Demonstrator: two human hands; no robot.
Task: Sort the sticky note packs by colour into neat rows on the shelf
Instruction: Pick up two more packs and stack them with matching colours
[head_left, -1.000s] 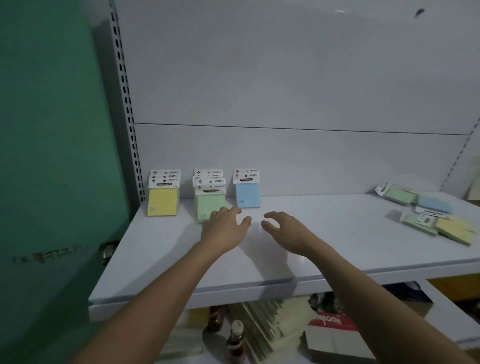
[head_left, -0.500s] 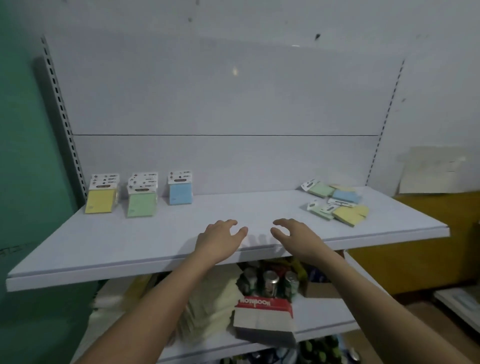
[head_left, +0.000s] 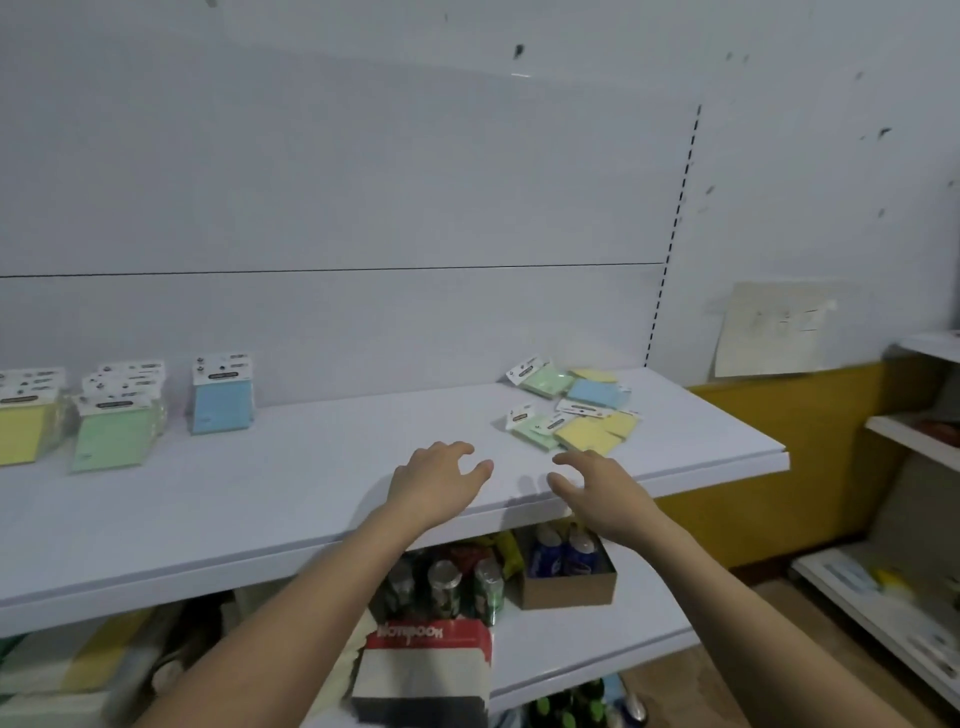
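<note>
Now, through the head camera, we hold our left hand and right hand above the front of the white shelf, fingers loosely spread, gripping nothing. At the left stand the sorted rows: yellow packs, green packs and blue packs, leaning toward the back panel. Beyond our right hand lies the unsorted heap of green, blue and yellow packs, overlapping. Below, cans and a cardboard box sit on the lower shelf.
</note>
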